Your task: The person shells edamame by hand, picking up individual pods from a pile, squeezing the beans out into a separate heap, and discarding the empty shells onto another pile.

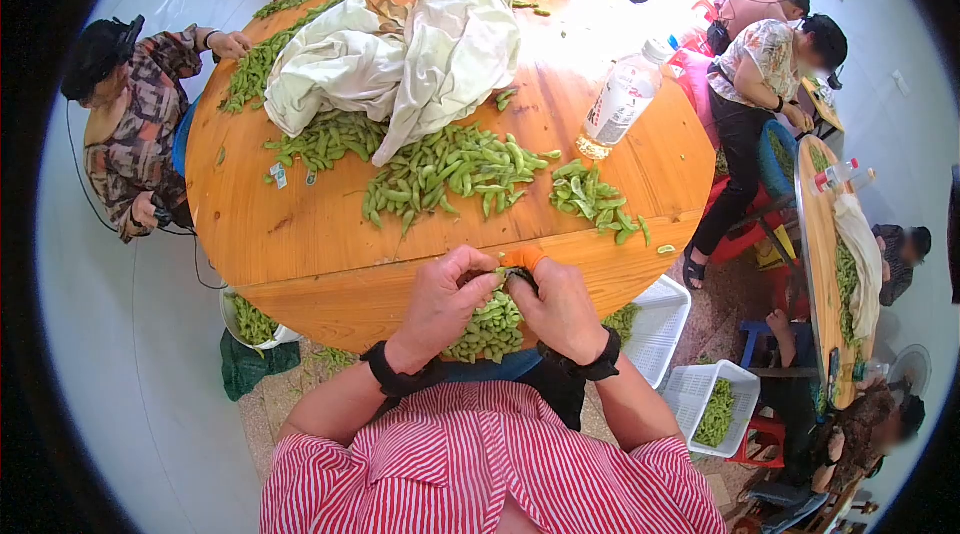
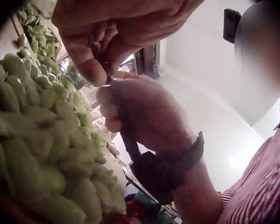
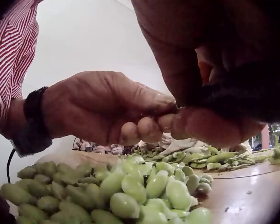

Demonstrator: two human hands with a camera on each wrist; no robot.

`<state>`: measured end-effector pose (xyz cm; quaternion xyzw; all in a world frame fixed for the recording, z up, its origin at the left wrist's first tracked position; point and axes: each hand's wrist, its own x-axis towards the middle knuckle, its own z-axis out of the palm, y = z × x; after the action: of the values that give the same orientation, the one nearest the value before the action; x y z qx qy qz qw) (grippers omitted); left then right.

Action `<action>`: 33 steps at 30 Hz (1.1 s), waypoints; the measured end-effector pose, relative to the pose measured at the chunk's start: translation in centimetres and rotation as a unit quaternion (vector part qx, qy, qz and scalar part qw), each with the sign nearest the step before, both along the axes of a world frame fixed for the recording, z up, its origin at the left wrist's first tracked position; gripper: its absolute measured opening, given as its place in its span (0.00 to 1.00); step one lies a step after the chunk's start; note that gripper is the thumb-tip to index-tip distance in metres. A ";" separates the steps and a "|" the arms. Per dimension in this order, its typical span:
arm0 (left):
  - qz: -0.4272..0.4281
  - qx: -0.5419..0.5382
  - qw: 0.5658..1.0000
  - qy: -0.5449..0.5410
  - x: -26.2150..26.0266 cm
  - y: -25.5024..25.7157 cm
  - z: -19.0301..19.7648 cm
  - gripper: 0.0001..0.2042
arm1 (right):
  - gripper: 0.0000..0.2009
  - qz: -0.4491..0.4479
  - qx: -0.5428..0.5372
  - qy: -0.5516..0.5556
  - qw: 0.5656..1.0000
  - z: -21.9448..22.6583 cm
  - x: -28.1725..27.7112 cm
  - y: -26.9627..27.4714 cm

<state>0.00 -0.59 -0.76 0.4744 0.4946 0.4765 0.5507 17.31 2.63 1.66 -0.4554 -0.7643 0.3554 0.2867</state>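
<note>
My left hand pinches a small green bean between thumb and fingertips, mostly hidden by the fingers. Against those fingertips works my right hand, which grips a slender dark tool; its exact kind I cannot tell. Something orange wraps a right finger. Below both hands lies a heap of shelled green beans at the table edge, seen close up in both wrist views. In the right wrist view, the left hand's curled fingers meet the right fingertips above the heap.
Piles of green pods and a crumpled white cloth cover much of the wooden table. A plastic bottle stands to the right. White baskets sit on the floor. Another person sits at left, others at right.
</note>
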 end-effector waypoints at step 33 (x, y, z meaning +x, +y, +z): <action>-0.008 0.064 0.993 0.095 -0.5 0.1 0.3 0.06 | 0.08 0.032 -0.027 0.010 0.999 -1.1 0.4 0.1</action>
<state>-0.53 -0.53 -0.41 0.5558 0.5096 0.4555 0.4732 17.74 2.77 0.54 -0.4347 -0.7656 0.3896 0.2704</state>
